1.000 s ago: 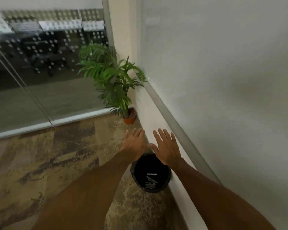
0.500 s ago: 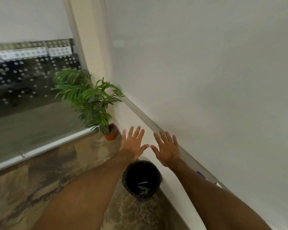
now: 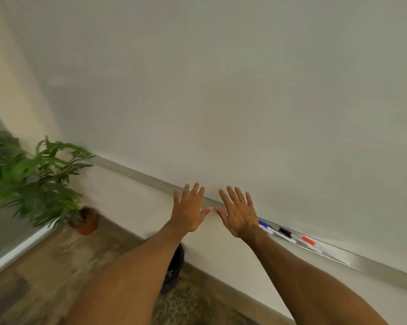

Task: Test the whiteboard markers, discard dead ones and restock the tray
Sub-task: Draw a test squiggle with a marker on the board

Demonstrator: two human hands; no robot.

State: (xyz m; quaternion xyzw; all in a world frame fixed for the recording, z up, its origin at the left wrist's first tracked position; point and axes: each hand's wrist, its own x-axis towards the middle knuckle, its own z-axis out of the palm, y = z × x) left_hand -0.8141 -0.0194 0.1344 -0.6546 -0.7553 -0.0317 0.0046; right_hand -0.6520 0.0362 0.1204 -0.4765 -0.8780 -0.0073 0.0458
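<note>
My left hand [image 3: 189,208] and my right hand [image 3: 239,213] are stretched out side by side in front of the whiteboard [image 3: 221,90], fingers spread, thumbs nearly touching, holding nothing. Along the board's lower edge runs a metal tray [image 3: 371,266]. On it, just right of my right wrist, lie a blue-capped marker [image 3: 264,225], a black-capped marker [image 3: 284,232] and a red-capped marker [image 3: 311,242]. A black bin [image 3: 175,261] stands on the floor below my left forearm, mostly hidden by the arm.
A potted green plant [image 3: 40,181] in a terracotta pot [image 3: 86,221] stands in the corner at left, beside a glass wall [image 3: 0,233]. The floor is patterned brown carpet [image 3: 45,277].
The view has swung right and upward: the bin slid under my left forearm, the plant moved left, and the tray's markers came into sight. Both hands stay spread and empty.
</note>
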